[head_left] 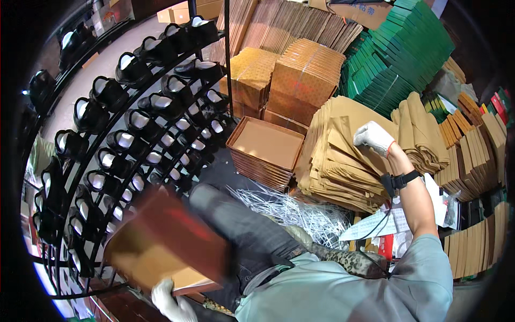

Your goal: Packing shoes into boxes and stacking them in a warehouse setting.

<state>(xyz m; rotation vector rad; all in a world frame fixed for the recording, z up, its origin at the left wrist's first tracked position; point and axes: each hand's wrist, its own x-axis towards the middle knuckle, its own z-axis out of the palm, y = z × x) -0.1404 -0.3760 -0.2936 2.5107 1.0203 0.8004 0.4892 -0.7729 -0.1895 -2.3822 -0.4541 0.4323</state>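
Note:
My left hand (170, 301), in a white glove, grips the near edge of a reddish-brown cardboard box (188, 231). The box is tilted over my lap, smeared by motion, with a tan inner surface showing. On the right, my gloved right hand (374, 138) is closed at the top of a stack of brown kraft paper (343, 172). Its fingers are curled over a creased upper sheet and seem to pinch it; the fingertips are partly hidden. A black band (399, 181) circles my right wrist.
A black rack (228, 64) of black shoes (131, 70) fills the left. Shallow box trays (268, 142) are stacked ahead, with bundled orange cartons (306, 70) behind and green flat cartons (402, 48) at the far right. White paper shreds (300, 212) lie beside my leg.

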